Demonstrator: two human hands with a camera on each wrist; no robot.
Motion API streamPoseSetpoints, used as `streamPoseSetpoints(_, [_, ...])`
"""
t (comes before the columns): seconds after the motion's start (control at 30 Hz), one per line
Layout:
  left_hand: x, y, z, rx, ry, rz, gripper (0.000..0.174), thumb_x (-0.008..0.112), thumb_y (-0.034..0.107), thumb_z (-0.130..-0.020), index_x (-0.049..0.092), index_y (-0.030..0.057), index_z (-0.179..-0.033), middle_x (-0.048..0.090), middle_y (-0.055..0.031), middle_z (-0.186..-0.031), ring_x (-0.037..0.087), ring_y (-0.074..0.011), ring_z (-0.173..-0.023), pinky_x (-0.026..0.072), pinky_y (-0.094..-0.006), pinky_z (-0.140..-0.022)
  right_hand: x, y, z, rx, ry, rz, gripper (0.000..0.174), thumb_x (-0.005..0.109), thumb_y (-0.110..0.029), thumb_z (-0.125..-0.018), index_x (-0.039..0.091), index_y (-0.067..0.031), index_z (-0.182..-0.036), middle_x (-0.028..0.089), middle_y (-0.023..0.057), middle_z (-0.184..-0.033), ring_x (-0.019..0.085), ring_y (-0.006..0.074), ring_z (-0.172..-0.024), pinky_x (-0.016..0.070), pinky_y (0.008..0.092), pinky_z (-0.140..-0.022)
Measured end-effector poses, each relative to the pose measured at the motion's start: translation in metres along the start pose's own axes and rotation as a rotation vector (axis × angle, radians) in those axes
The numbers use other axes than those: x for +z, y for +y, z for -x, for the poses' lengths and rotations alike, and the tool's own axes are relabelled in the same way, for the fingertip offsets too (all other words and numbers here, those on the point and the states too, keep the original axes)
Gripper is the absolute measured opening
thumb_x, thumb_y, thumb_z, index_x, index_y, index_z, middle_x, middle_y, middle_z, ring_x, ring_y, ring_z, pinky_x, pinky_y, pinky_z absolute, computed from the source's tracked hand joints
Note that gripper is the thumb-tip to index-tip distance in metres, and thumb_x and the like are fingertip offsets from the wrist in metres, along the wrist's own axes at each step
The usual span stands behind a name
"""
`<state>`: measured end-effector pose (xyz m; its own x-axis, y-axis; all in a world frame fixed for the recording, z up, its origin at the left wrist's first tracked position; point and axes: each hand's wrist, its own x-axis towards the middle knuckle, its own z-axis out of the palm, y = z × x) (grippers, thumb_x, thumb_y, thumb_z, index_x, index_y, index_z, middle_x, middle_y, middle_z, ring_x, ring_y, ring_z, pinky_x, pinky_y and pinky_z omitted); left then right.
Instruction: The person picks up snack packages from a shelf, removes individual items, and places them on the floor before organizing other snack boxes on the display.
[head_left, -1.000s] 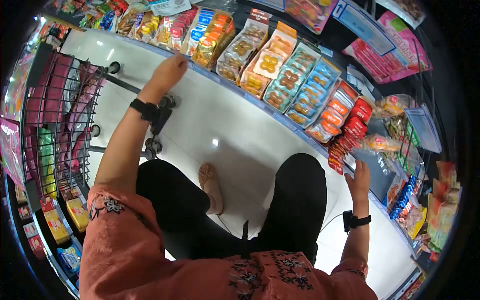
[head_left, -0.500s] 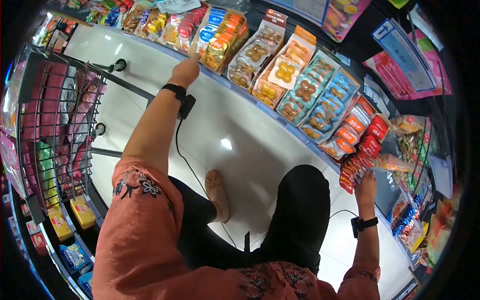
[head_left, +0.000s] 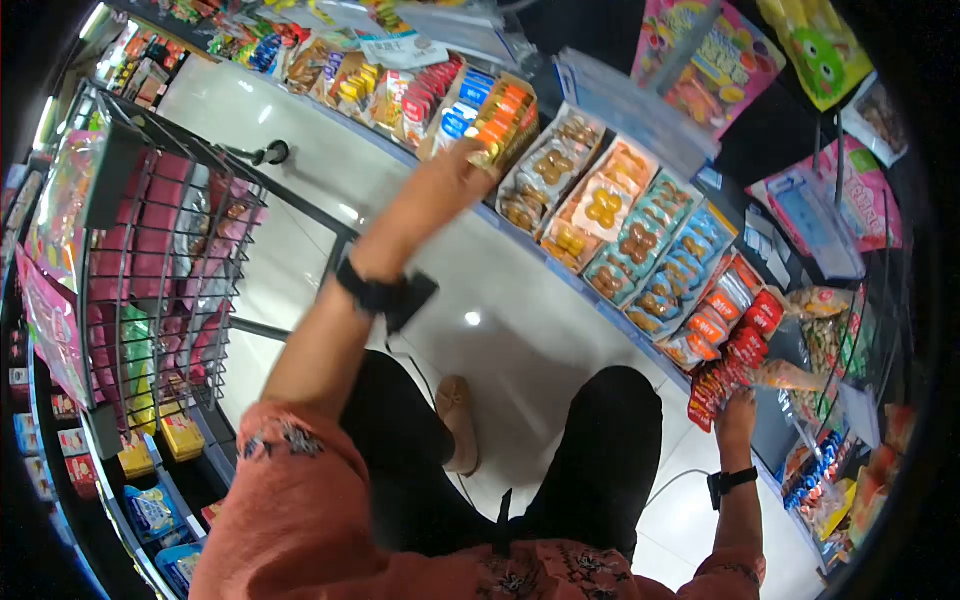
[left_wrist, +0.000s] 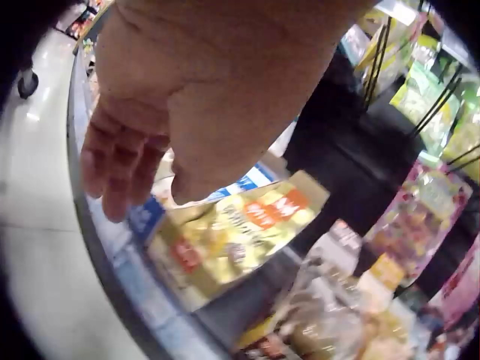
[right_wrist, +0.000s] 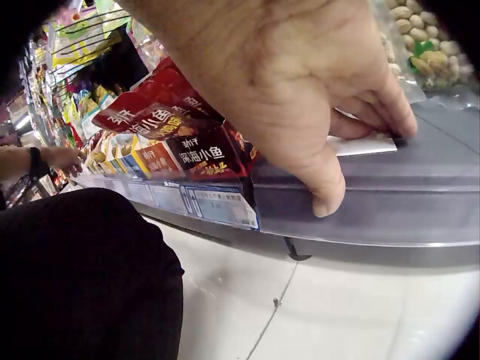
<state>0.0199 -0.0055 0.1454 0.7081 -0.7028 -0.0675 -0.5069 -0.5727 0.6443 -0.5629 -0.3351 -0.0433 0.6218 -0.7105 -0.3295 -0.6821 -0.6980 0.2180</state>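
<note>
My left hand [head_left: 440, 195] reaches over the front of the shelf beside a box of gold snack packets [left_wrist: 240, 232]. In the left wrist view its fingers [left_wrist: 120, 169] hang down loosely with nothing in them, close to the box's front corner. My right hand [head_left: 737, 422] is low at the shelf edge, just right of the box of red snack packets [head_left: 722, 385]. In the right wrist view, the right hand's fingertips rest on the grey shelf, by a white card [right_wrist: 364, 145], and the thumb extends toward the shelf's front edge.
Boxes of brown snacks [head_left: 545, 165], teal packets [head_left: 640, 238] and blue packets [head_left: 680, 265] line the shelf between the hands. A black wire cart [head_left: 160, 270] with pink bags stands at left. Hanging bags [head_left: 705, 60] are behind the shelf.
My left hand has moved right and forward, from the shelf's front edge to over the gold packets. The right hand has moved in to the shelf beside the red packets. The view has shifted.
</note>
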Motion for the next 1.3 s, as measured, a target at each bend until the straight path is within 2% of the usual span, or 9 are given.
streamPoseSetpoints(0.1, [0.005,0.077,0.062,0.075,0.061,0.058,0.041,0.066,0.034,-0.101,0.059,0.0073,-0.131,0.074,-0.015,-0.096,0.072,-0.0246,-0.079,0.0566,-0.037,-0.071,0.007,0.002,-0.004,-0.005,-0.069,0.061,0.072,0.082,-0.022,-0.08,0.048,0.0086,-0.136,0.051,0.032,-0.141,0.054,0.0437,-0.127,0.0429,0.0444,-0.111])
streamPoseSetpoints(0.3, [0.062,0.073,0.077,0.31,-0.036,-0.05,0.032,0.067,0.031,-0.096,0.063,0.006,-0.116,0.073,-0.0189,-0.095,0.072,-0.0373,-0.084,0.0583,-0.0458,-0.07,0.011,0.011,0.0,-0.018,-0.002,0.016,0.076,0.076,-0.005,-0.074,0.044,0.012,-0.141,0.048,0.0361,-0.144,0.052,0.0458,-0.129,0.042,0.0429,-0.113])
streamPoseSetpoints(0.53, [0.048,0.083,0.086,0.213,-0.129,-0.021,0.031,0.068,0.03,-0.094,0.061,0.0026,-0.107,0.069,-0.0185,-0.09,0.071,-0.0386,-0.081,0.0583,-0.046,-0.069,0.007,0.019,0.001,-0.072,-0.005,0.048,0.051,0.078,-0.01,-0.075,0.059,0.001,-0.121,0.059,0.0247,-0.129,0.06,0.0436,-0.111,0.0529,0.0468,-0.092])
streamPoseSetpoints(0.73, [0.032,0.094,0.107,0.069,-0.249,-0.001,0.032,0.066,0.031,-0.096,0.06,0.0033,-0.109,0.068,-0.0175,-0.095,0.07,-0.0367,-0.09,0.0576,-0.047,-0.076,0.039,0.038,-0.005,0.016,0.041,-0.035,0.036,0.074,-0.013,-0.083,0.063,-0.0017,-0.115,0.062,0.0229,-0.121,0.061,0.0422,-0.105,0.0524,0.0498,-0.088])
streamPoseSetpoints(0.83, [0.03,0.102,0.122,0.047,-0.274,0.017,0.031,0.066,0.031,-0.096,0.06,0.0039,-0.11,0.068,-0.017,-0.098,0.07,-0.0362,-0.092,0.0573,-0.0467,-0.077,0.059,0.055,-0.008,-0.179,0.085,0.119,0.03,0.07,-0.012,-0.087,0.063,-0.0003,-0.113,0.063,0.0251,-0.117,0.062,0.0438,-0.103,0.0514,0.0525,-0.088])
streamPoseSetpoints(1.03, [0.035,0.106,0.154,0.003,-0.323,0.059,0.033,0.067,0.032,-0.095,0.061,0.0046,-0.113,0.068,-0.0161,-0.099,0.07,-0.0364,-0.092,0.0575,-0.0463,-0.077,0.049,0.047,-0.005,-0.03,0.033,-0.642,0.035,0.066,-0.018,-0.094,0.061,-0.0022,-0.125,0.061,0.0295,-0.12,0.06,0.0485,-0.106,0.0492,0.0556,-0.09])
streamPoseSetpoints(1.1, [0.04,0.105,0.166,-0.031,-0.37,0.067,0.033,0.068,0.031,-0.094,0.061,0.0046,-0.113,0.068,-0.0159,-0.099,0.07,-0.036,-0.092,0.0575,-0.046,-0.077,0.026,0.031,-0.001,-0.076,0.073,-0.073,0.036,0.065,-0.018,-0.095,0.06,-0.0016,-0.127,0.06,0.0308,-0.123,0.06,0.0486,-0.107,0.049,0.0554,-0.091])
streamPoseSetpoints(1.23, [0.045,0.108,0.191,-0.03,-0.394,0.087,0.033,0.069,0.031,-0.093,0.062,0.0039,-0.109,0.067,-0.0153,-0.097,0.07,-0.0356,-0.088,0.0577,-0.0448,-0.076,0.016,0.031,-0.005,-0.207,0.075,-0.109,0.036,0.066,-0.016,-0.094,0.06,-0.002,-0.127,0.061,0.0272,-0.125,0.061,0.0483,-0.108,0.0501,0.055,-0.091])
streamPoseSetpoints(1.3, [0.05,0.109,0.204,-0.026,-0.389,0.1,0.033,0.07,0.032,-0.093,0.062,0.0034,-0.108,0.067,-0.0151,-0.095,0.07,-0.0353,-0.085,0.058,-0.0442,-0.074,0.034,0.044,-0.014,-0.153,-0.016,-0.018,0.055,0.076,-0.018,-0.085,0.054,-0.004,-0.134,0.055,0.0254,-0.136,0.056,0.0484,-0.118,0.0475,0.0554,-0.1])
